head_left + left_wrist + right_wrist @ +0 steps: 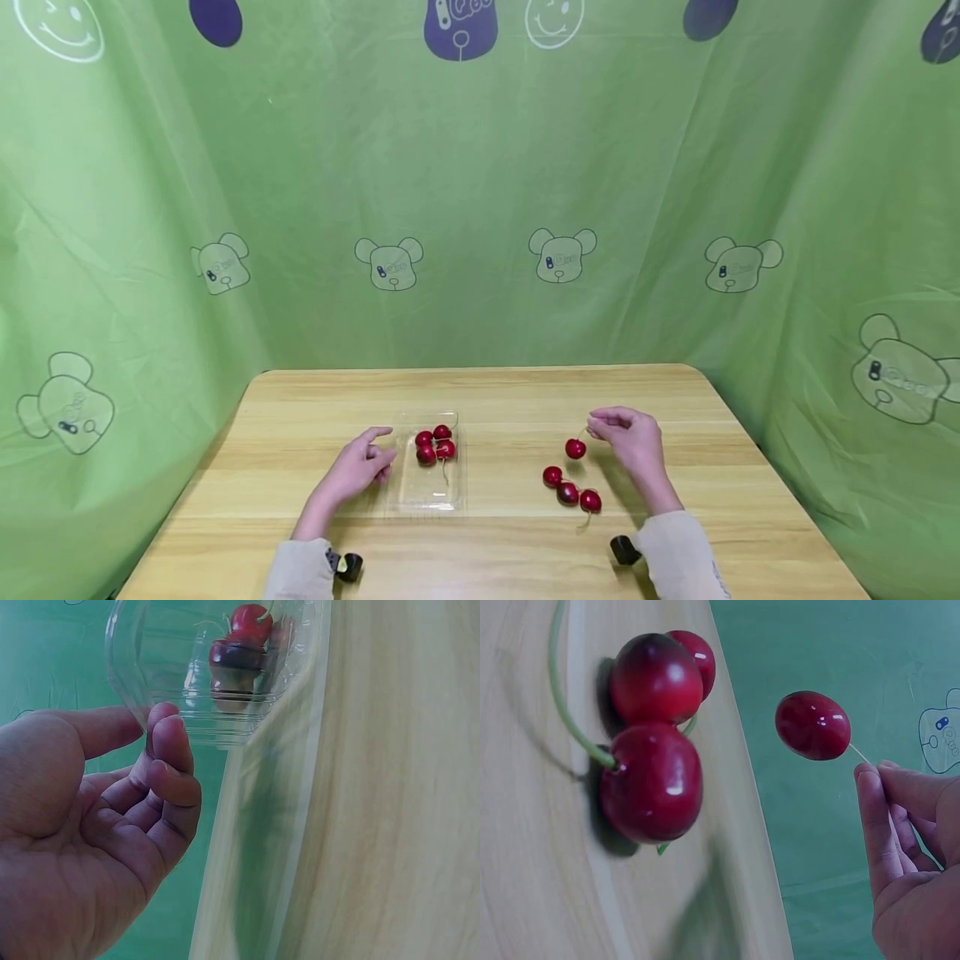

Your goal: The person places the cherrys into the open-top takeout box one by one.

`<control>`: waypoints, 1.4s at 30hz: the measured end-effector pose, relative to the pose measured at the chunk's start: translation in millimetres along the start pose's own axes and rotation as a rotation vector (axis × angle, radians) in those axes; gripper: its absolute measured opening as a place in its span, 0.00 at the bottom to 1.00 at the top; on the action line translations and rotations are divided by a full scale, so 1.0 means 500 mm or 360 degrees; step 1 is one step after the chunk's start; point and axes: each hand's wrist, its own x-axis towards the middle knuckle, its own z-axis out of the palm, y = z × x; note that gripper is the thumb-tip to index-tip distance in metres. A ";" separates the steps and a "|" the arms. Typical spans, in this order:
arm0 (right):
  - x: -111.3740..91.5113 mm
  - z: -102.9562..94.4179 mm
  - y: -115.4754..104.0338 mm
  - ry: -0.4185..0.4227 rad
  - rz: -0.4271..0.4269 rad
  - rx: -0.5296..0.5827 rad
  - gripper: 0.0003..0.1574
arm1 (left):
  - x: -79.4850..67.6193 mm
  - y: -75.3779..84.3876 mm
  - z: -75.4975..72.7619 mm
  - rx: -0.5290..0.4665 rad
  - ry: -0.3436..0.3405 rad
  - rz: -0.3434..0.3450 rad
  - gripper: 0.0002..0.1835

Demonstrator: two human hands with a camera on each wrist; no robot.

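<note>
My right hand point(632, 437) pinches the thin stem of a red cherry point(813, 725) between thumb and fingertips. The fruit hangs above the table, a little beyond three other cherries point(567, 493) that lie close together on the wood. One of these has a long green stem in the right wrist view. On the left, a clear plastic container point(422, 493) holds several cherries point(426, 455) in its far part. My left hand point(357, 471) is at the container's left rim, its fingers loosely bent and its fingertips right at the edge.
The light wooden table point(502, 558) carries both groups of cherries, with bare wood between the container and the right group. A green curtain point(480, 325) with printed bear heads hangs behind the table and along both sides. Black wrist cameras point(625, 550) sit by the sleeves.
</note>
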 end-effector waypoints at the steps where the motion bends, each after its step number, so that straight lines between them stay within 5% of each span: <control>1: -0.001 0.000 -0.002 0.0000 0.0002 0.0011 0.21 | 0.000 0.000 0.000 0.0001 -0.0001 0.0003 0.29; 42: -0.013 0.063 -0.057 -0.0048 -0.0076 0.0232 0.22 | -0.002 0.000 0.000 0.0003 -0.0003 0.0039 0.29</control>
